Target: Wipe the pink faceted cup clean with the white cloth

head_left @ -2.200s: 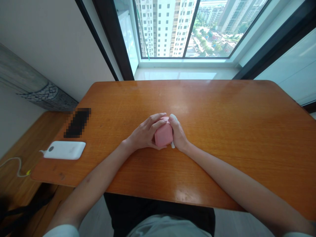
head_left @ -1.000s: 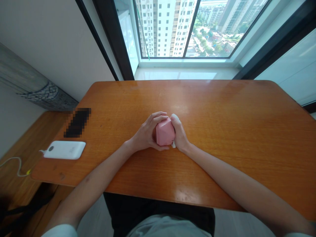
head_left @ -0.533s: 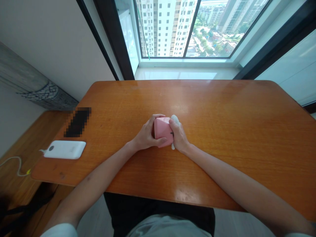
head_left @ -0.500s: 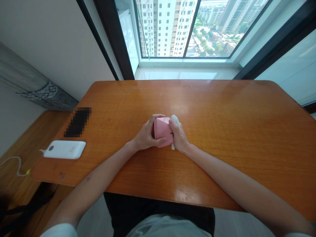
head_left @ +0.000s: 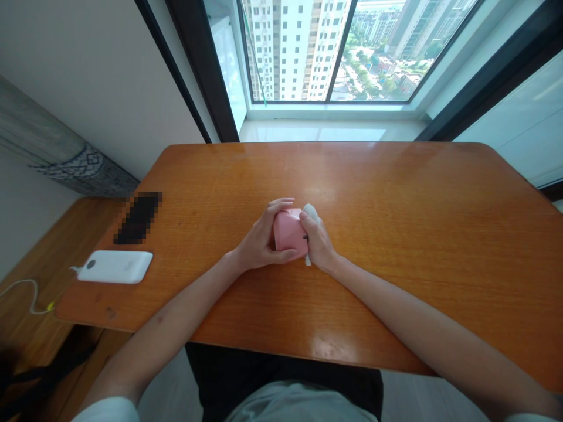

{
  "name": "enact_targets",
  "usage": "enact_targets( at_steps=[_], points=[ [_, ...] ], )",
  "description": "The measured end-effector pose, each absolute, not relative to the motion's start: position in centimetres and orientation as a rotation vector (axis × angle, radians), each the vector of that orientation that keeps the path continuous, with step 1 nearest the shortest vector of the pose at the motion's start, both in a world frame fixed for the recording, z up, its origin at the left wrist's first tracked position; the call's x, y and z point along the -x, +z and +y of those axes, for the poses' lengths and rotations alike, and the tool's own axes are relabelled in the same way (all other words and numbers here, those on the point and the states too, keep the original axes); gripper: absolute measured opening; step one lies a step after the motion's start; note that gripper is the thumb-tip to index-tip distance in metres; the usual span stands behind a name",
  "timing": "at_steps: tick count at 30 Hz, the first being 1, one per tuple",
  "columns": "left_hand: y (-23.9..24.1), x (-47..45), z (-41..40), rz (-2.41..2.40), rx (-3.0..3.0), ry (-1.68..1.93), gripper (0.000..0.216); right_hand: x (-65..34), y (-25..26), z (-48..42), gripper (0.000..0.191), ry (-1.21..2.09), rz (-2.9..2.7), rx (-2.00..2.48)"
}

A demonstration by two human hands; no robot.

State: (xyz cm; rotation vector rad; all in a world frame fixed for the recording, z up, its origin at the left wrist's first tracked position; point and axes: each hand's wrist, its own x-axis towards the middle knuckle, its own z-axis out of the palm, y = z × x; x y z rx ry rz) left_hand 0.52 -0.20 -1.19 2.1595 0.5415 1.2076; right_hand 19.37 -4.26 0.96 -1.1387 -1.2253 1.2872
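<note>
A small pink box [head_left: 288, 232] sits between both hands at the middle of the orange wooden table [head_left: 396, 234]. My left hand [head_left: 260, 240] wraps its fingers over the box's top and its thumb along the near side. My right hand [head_left: 317, 243] presses against the box's right side, thumb on its top edge, and also clutches a white wad [head_left: 311, 212] that sticks out above the fingers. What the wad is cannot be made out.
A white power bank [head_left: 115, 266] with a cable lies at the table's left edge. A blurred dark flat object [head_left: 138, 218] lies just behind it. A big window [head_left: 338, 53] rises past the far edge.
The pink box has been turned between the hands over the last two seconds. My left fingers shifted over its top. Both hands stayed in place on the table.
</note>
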Motion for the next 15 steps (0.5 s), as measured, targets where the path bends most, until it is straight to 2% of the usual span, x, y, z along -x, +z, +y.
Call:
enact_targets(
  at_steps=[3, 9, 15],
  points=[
    [-0.8, -0.4, 0.0, 0.449, -2.25, 1.26, 0.1, -19.3, 0.8, -4.2, 0.053, 1.282, -1.232, 1.124],
    [-0.6, 0.3, 0.2, 0.44, -2.46, 1.152, 0.118, -19.3, 0.6, -4.0, 0.049, 1.17, -1.256, 1.111],
    [-0.4, 0.9, 0.4, 0.47, -2.589, 1.083, 0.132, -19.3, 0.6, -4.0, 0.053, 1.215, -1.268, 1.1]
  ],
)
